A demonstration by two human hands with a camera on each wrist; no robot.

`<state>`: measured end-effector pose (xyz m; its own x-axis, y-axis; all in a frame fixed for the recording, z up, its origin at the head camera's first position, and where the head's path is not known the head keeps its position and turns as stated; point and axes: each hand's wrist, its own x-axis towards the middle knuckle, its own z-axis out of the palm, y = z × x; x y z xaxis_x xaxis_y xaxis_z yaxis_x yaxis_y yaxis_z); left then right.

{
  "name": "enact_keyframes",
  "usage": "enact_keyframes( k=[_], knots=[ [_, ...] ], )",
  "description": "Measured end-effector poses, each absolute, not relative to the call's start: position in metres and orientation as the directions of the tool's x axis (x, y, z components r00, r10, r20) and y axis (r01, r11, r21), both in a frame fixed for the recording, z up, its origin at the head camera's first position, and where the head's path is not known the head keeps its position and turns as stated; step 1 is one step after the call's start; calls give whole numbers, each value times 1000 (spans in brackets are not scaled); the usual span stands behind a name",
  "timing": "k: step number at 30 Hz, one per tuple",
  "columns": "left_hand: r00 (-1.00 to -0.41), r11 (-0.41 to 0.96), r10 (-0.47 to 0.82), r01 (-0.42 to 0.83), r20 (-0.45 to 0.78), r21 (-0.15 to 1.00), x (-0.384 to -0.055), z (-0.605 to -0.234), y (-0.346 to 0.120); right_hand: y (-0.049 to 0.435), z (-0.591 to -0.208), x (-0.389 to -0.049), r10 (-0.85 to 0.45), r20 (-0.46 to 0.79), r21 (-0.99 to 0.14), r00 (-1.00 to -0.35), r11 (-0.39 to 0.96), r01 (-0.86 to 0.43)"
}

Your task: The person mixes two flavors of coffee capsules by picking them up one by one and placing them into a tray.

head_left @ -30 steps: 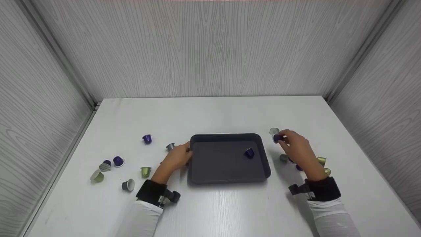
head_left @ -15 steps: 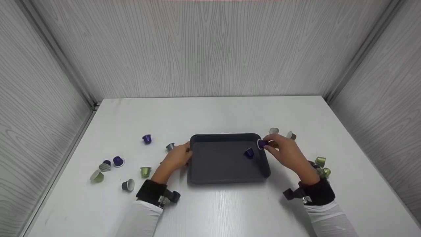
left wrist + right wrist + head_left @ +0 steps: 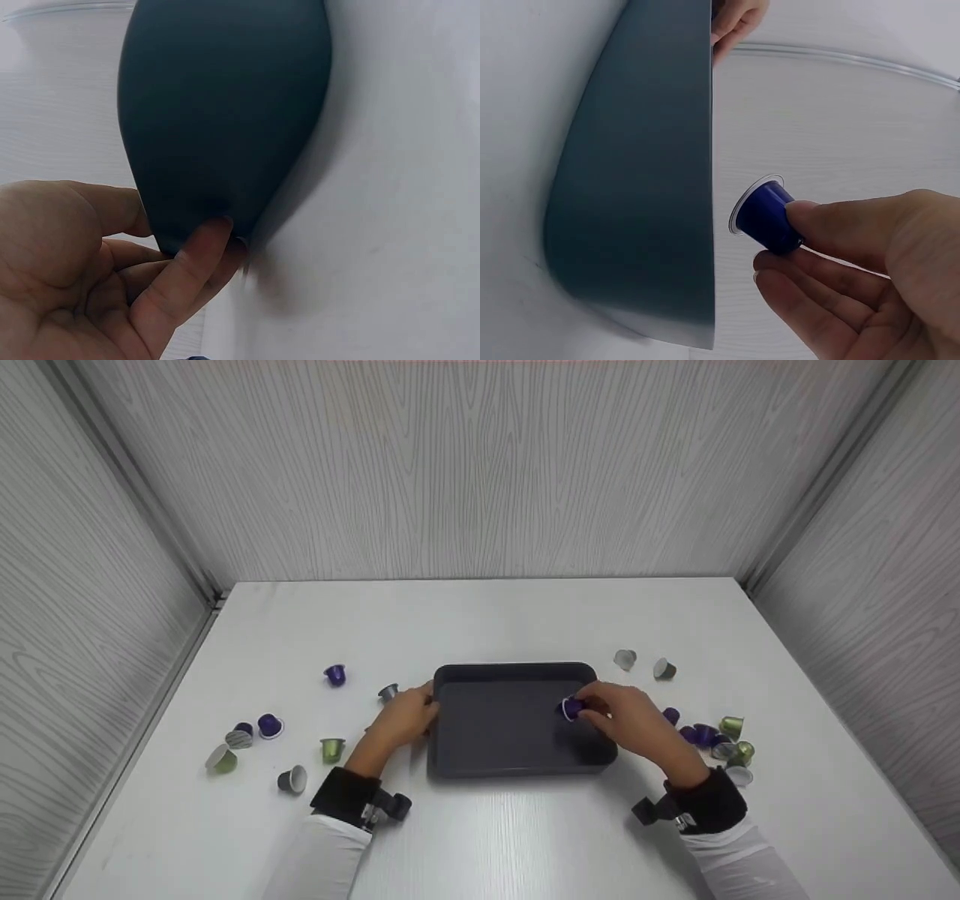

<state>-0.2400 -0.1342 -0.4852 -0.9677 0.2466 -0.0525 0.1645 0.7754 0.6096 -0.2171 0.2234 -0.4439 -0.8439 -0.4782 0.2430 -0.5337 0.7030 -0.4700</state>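
Note:
My right hand (image 3: 630, 724) pinches a purple coffee capsule (image 3: 574, 708) between thumb and fingers, above the right part of a dark grey tray (image 3: 495, 735). The right wrist view shows that capsule (image 3: 763, 216) tilted, its pale rim facing the tray wall (image 3: 641, 172). Another purple capsule in the tray is almost wholly hidden behind the held one. At the tray's left edge my left hand (image 3: 403, 718) grips the side; in the left wrist view its fingers (image 3: 184, 274) curl against the tray's end (image 3: 225, 112).
Right of the tray lies a cluster of purple, green and silver capsules (image 3: 705, 735), with two pale ones (image 3: 625, 659) farther back. Several capsules are scattered at left, including a green one (image 3: 332, 750) and a purple one (image 3: 335, 675). A grey capsule (image 3: 388, 693) lies by my left hand.
My right hand has carried the purple capsule leftward from the table to over the tray, uncovering capsules on the right. My left hand has stayed at the tray's edge.

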Motion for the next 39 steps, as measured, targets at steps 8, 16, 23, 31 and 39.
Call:
enact_keyframes(
  k=[8,16,23,31,39],
  knots=[
    [-969,789,239,158,-59,594,-242,-486,-134,219,-451,-217,-558,244,-404,-794,685,-606],
    [-970,776,236,158,-50,610,-240,-490,-133,214,-459,-212,-610,202,-388,-767,669,-634],
    [-975,808,218,157,-41,568,-234,-487,-134,208,-460,-210,-610,133,-386,-781,694,-608],
    [-962,757,263,160,-70,634,-234,-493,-147,210,-462,-211,-623,77,-349,-779,715,-606],
    [-949,673,300,140,-95,727,-233,-493,-153,220,-461,-210,-619,78,-305,-782,732,-610]
  ],
)
